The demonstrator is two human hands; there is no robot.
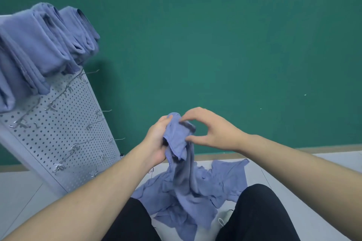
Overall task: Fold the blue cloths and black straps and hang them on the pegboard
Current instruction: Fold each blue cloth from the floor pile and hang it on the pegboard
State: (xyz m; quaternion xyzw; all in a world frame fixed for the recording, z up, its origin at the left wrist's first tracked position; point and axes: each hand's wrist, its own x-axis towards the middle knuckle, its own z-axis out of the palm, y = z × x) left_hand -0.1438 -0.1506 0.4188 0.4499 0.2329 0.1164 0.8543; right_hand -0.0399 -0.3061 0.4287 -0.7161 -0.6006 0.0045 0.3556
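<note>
A blue cloth (179,135) is bunched up in front of me at centre. My left hand (156,139) grips its left side, fingers curled round the fabric. My right hand (207,129) pinches its upper right edge between thumb and fingers. The rest of that cloth hangs down toward a loose pile of blue cloths (195,191) on the floor between my knees. At the left leans a white pegboard (58,133) with metal hooks. Several folded blue cloths (39,49) hang over its top hooks. No black straps are visible.
A green wall (215,45) fills the background, with a wooden skirting strip along its foot. The floor is pale tile. My legs in black trousers (256,215) frame the cloth pile. Several bare hooks (92,125) stick out from the pegboard's lower rows.
</note>
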